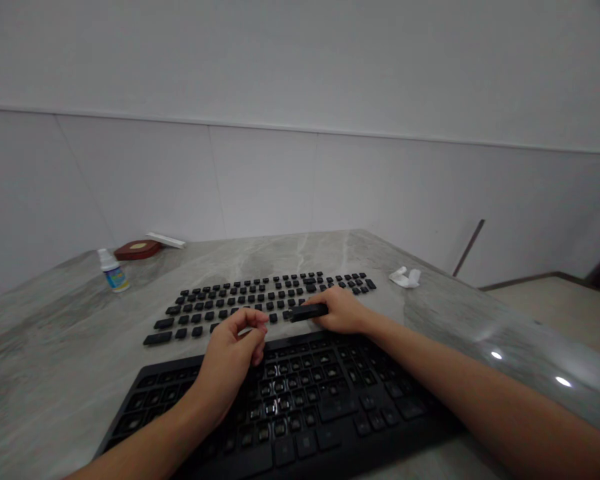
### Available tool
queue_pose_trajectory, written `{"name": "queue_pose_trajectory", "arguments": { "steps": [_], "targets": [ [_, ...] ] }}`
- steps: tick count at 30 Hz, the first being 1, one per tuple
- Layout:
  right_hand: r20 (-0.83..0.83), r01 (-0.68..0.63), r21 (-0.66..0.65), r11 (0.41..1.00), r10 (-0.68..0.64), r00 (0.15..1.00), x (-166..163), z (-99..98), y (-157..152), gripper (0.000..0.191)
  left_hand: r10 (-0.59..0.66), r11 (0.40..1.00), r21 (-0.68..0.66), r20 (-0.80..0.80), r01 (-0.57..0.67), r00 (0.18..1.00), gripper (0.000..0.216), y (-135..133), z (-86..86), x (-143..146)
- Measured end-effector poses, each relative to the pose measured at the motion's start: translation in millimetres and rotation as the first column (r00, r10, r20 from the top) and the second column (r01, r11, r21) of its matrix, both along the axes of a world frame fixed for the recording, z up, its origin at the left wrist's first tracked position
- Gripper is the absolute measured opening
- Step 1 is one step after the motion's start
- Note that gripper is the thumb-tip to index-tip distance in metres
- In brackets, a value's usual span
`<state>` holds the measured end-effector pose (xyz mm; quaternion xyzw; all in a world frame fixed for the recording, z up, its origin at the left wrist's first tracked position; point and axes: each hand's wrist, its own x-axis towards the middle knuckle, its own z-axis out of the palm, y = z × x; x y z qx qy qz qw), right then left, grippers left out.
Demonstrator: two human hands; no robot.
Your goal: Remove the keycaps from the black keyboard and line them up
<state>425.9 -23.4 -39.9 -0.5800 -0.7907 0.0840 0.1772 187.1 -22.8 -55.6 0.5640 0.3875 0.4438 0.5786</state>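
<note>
My right hand (341, 309) grips a short black bar-shaped tool (309, 312) with a small narrow tip pointing left; its exact kind does not show. The hand is above the back edge of a black keyboard (300, 393), which lies flat with many of its keycaps off and the sockets bare. My left hand (237, 337) hovers over the keyboard's back left part, fingers curled and thumb near the index finger. Whatever it may hold is hidden. Behind both hands, loose black keycaps (240, 300) lie in rows on the grey marbled table (220, 257).
A small white bottle (114, 272) with a coloured label stands at the left. Near it are a dark red box (138, 249) and a white strip-like object (166, 240). Crumpled white tissue (405, 277) lies right of the keycaps. A pale wall (265, 180) rises behind the table.
</note>
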Motion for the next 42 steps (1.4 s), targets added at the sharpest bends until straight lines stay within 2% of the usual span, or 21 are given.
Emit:
{"name": "queue_pose_trajectory", "arguments": {
  "steps": [32,42],
  "targets": [
    [-0.005,-0.023,0.009,1.0,0.023,1.0,-0.3,0.3,-0.3,0.044,-0.008,1.0,-0.002,0.009,0.008,1.0,0.021,1.0,-1.3,0.3],
    [0.001,-0.026,0.013,1.0,0.026,1.0,0.8,-1.7,0.6,0.047,0.011,1.0,-0.023,0.022,-0.01,1.0,0.022,-2.5,4.4,1.6]
  ]
}}
